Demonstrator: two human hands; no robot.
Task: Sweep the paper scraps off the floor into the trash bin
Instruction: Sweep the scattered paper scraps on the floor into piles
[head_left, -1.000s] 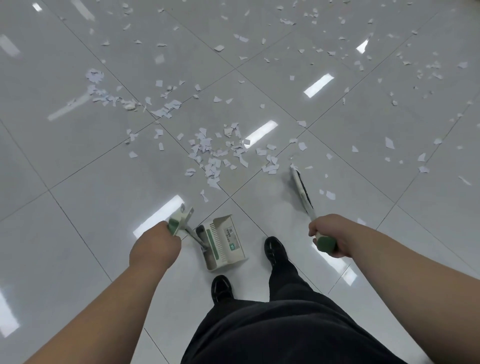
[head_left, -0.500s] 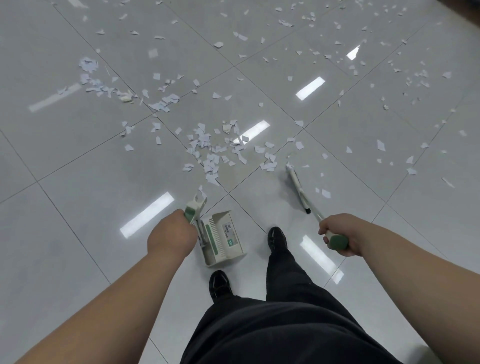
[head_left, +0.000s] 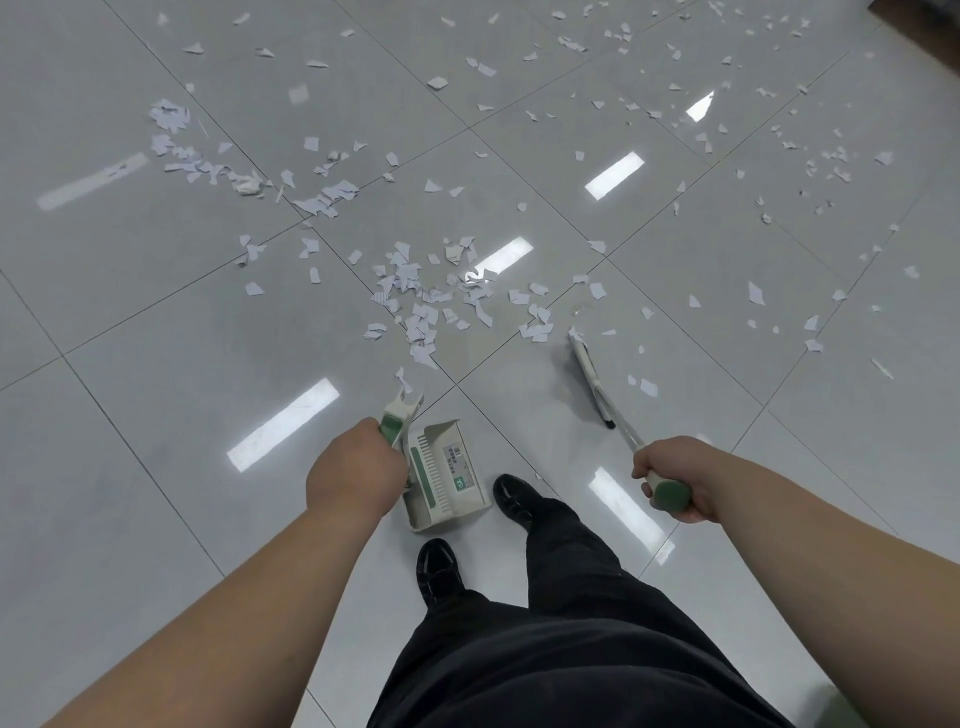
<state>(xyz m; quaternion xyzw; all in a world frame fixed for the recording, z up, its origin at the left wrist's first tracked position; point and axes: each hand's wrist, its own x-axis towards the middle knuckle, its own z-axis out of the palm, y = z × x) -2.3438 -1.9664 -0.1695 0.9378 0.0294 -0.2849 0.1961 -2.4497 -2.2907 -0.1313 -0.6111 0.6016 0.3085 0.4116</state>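
Note:
White paper scraps (head_left: 426, 301) lie scattered over the glossy grey tile floor, thickest in a cluster just ahead of me, with more spread to the far left (head_left: 171, 119) and far right (head_left: 826, 156). My left hand (head_left: 356, 470) grips the green-and-white handle of a white dustpan (head_left: 447, 478), which hangs close to the floor by my feet. My right hand (head_left: 670, 475) grips the green end of the broom handle; the broom head (head_left: 587, 369) touches the floor to the right of the cluster. No trash bin is in view.
My two black shoes (head_left: 511, 496) and dark trouser legs stand right behind the dustpan. Bright ceiling-light reflections (head_left: 283, 423) streak the tiles. A dark edge of something shows at the top right corner (head_left: 930, 21).
My left hand and the dustpan have shifted right, closer to my feet. The broom has drawn slightly nearer and stands more upright. The view has drifted a little to the left.

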